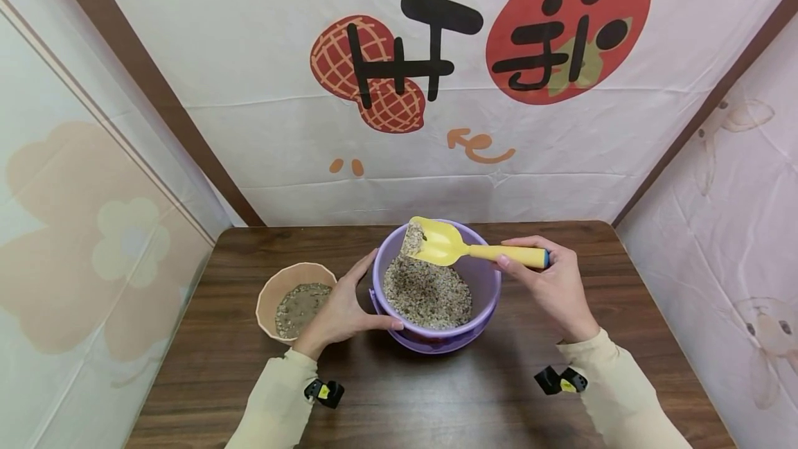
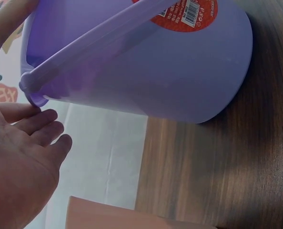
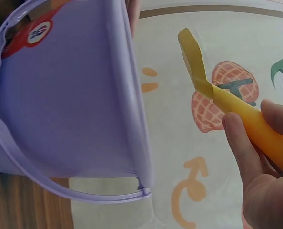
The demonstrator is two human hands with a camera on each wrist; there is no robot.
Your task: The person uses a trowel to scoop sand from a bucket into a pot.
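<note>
A purple bucket [image 1: 490, 283] stands on the table with grainy, sand-like material [image 1: 430, 293] inside. My left hand [image 1: 343, 310] holds the bucket's left side by the rim, thumb at the near edge and fingers farther back. In the left wrist view, the other fingers [image 2: 46, 129] of that hand are loosely bent below the rim. My right hand [image 1: 551, 286] grips the handle of a yellow toy shovel [image 1: 444, 241] between thumb and fingers. The shovel's blade is over the bucket, with some of the grainy material on its tip.
A peach-coloured bowl [image 1: 267, 300] with grainy material stands left of the bucket, partly behind my left hand. The bucket's handle [image 3: 60, 188] hangs down its side. A printed cloth wall [image 1: 274, 158] rises behind the wooden table [image 1: 206, 380].
</note>
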